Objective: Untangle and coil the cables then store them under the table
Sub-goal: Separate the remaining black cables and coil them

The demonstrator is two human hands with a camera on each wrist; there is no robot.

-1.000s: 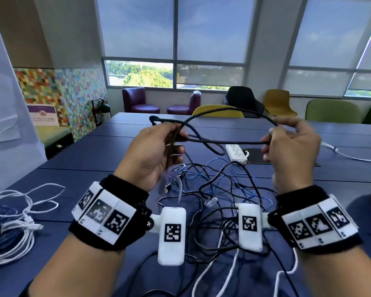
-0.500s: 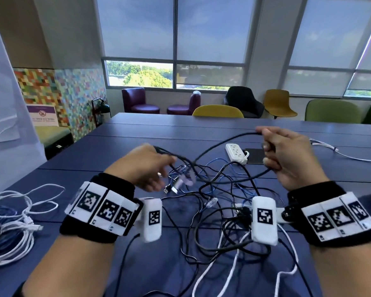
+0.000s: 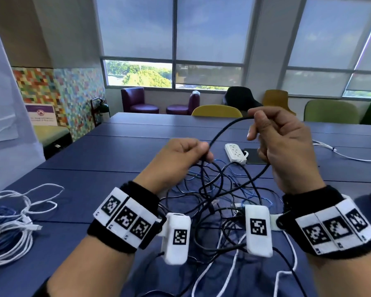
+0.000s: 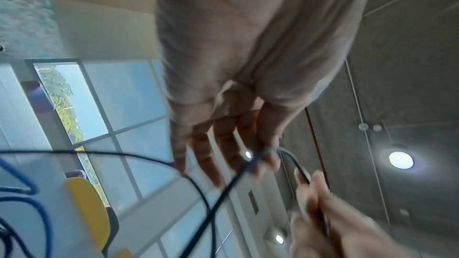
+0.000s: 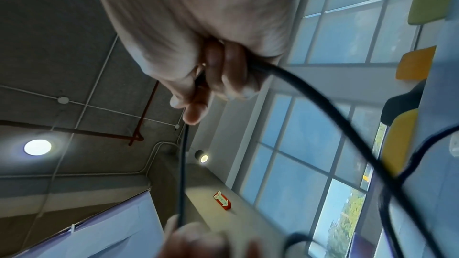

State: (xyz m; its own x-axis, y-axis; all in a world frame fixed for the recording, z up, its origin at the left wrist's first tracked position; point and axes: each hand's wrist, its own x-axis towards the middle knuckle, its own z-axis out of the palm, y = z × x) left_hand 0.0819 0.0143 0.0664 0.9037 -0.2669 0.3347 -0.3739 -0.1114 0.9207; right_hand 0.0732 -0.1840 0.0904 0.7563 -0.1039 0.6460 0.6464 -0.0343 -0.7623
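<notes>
The right hand [image 3: 287,146] has its fingers curled round a black cable [image 3: 225,129], which enters the fist at its 12 o'clock and leaves at its 6 o'clock, running down to the tangle [image 3: 221,189] on the table [image 3: 94,159]. The left hand [image 3: 180,155], at the right hand's 8 o'clock, pinches the same cable at its fingertips (the left wrist view is blurred, but the thumb and forefinger close on the strand). Between the two grips the cable arcs upward.

The likely trouble: the lower run crosses other black and blue strands in the tangle, so pulling up now could cinch a knot or drag the whole pile, perhaps towards the power strip [image 3: 236,152] at the pile's 12 o'clock.

Both hands are raised above the table, wrists bent back, the right higher than the left.
</notes>
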